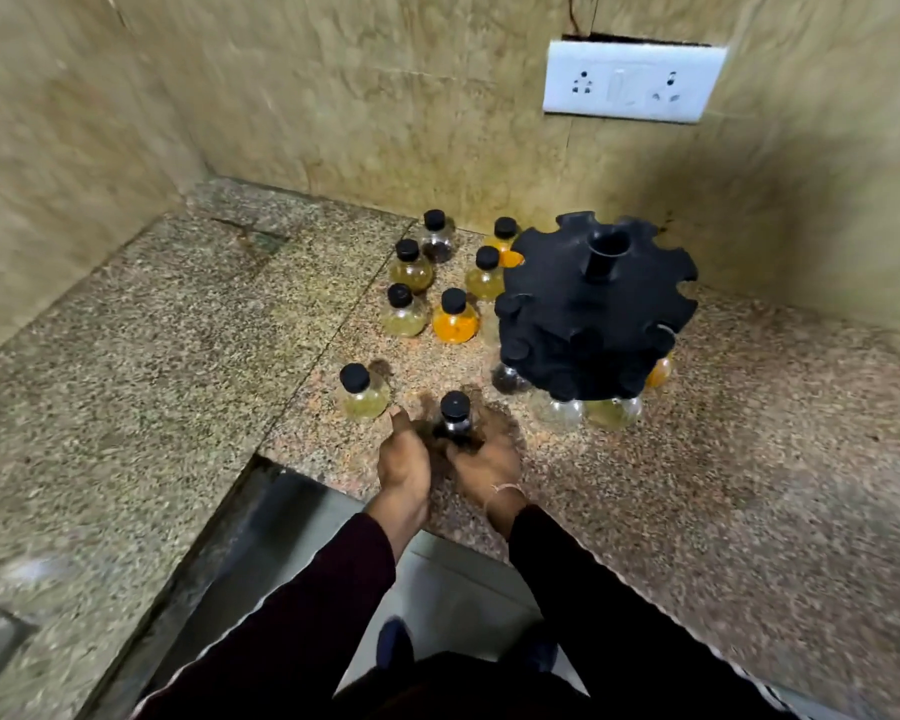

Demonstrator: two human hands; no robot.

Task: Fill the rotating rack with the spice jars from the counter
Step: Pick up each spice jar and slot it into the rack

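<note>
A black rotating rack (596, 309) stands on the granite counter (178, 356) near the back wall, with several jars hanging from its lower slots. Both hands meet around one dark-filled, black-capped spice jar (455, 414) in front of the rack. My left hand (404, 467) cups its left side and my right hand (484, 462) wraps its right side; motion blur hides the fingers. A pale yellow jar (360, 392) stands just left of them. Several more black-capped jars, among them an orange one (454, 317), are clustered behind, left of the rack.
Tiled walls close the corner at the back and left. A white socket plate (632, 81) is on the back wall above the rack. The counter's front edge (261, 462) cuts in at an angle below my hands, with floor beneath.
</note>
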